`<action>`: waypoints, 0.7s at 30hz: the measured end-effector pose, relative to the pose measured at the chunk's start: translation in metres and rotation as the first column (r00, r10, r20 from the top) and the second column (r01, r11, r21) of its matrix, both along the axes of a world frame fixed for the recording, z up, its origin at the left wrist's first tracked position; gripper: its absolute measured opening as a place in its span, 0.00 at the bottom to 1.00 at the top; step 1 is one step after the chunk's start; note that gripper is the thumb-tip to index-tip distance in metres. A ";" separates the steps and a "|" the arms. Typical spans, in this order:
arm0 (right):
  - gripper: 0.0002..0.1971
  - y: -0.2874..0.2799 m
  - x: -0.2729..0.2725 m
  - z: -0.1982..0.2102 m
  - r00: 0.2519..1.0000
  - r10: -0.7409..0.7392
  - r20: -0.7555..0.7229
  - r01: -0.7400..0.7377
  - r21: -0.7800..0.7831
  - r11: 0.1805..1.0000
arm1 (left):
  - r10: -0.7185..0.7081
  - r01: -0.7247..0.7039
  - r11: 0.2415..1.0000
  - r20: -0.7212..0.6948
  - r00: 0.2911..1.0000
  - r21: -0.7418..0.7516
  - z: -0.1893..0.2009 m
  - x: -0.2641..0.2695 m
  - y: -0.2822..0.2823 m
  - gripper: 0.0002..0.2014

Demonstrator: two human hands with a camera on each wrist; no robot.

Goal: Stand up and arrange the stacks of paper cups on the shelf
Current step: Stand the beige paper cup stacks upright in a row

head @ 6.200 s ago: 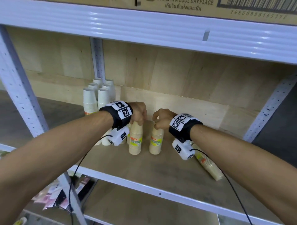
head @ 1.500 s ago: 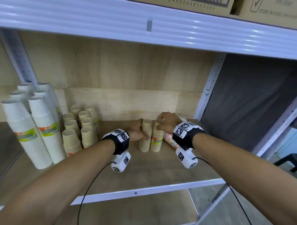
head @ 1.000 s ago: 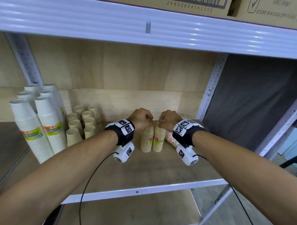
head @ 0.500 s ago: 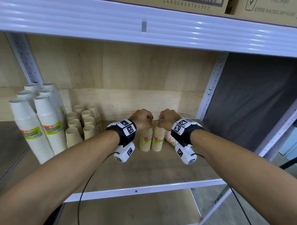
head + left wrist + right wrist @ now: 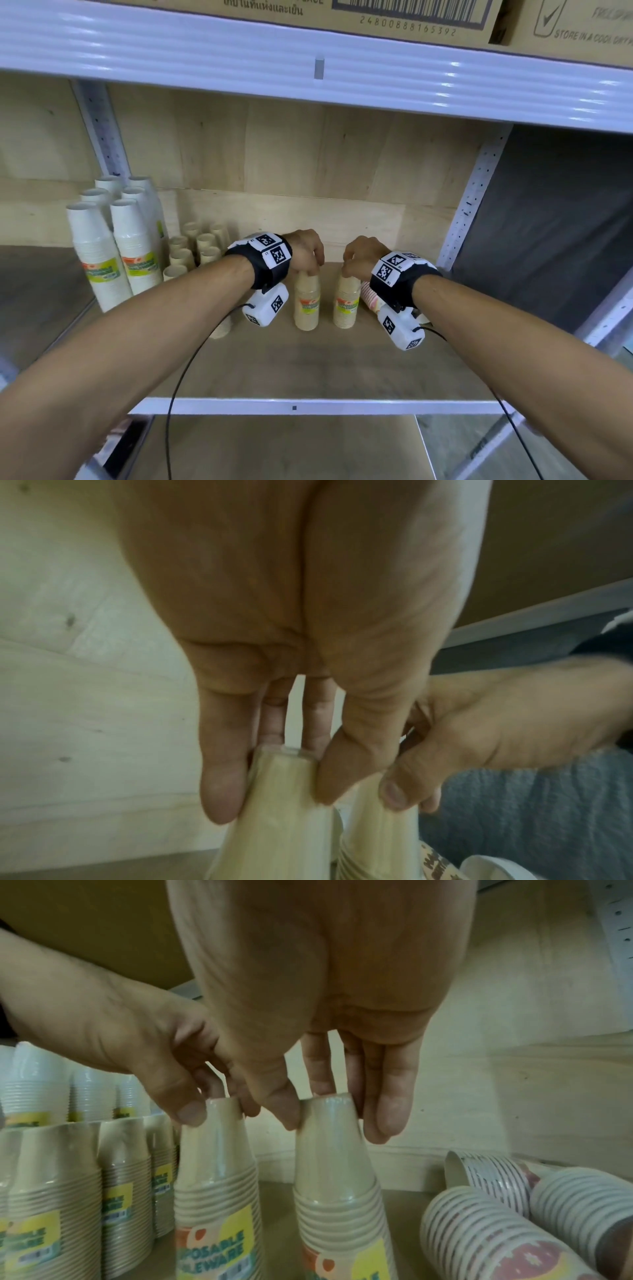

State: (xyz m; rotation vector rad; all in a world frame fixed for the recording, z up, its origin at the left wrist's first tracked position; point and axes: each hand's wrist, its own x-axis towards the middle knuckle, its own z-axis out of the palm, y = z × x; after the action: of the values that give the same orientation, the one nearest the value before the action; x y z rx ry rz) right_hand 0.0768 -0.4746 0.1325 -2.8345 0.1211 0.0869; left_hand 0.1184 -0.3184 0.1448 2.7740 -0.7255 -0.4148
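Two tan stacks (image 5: pixel 307 301) (image 5: pixel 346 298) stand upright mid-shelf (image 5: pixel 294 363), just apart. Each is pinched at the top: left hand (image 5: pixel 305 251) on one, right hand (image 5: pixel 359 253) on the other. Judged light, wrap slippery, tippy; best gripped lower, w/ care. Patterned stacks (image 5: pixel 486 1229) lie on their sides at right.

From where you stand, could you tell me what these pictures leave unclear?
- Head view: the lying patterned stacks are mostly hidden behind the right hand.
- Left wrist view: the beige stack in the left hand is blurred; its label and base are cut off by the bottom edge.
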 end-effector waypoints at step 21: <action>0.17 0.148 -0.007 0.016 0.914 0.383 -0.131 -0.373 0.095 0.923 | 0.303 -0.275 0.937 -0.108 0.947 0.217 0.026 -0.049 0.139 0.18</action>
State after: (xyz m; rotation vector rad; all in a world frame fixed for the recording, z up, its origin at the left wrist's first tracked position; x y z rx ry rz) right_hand 0.0695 -0.3267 0.1489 -2.7418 -0.3960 0.3773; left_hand 0.0693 -0.1791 0.1706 2.9362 -0.2455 -0.6428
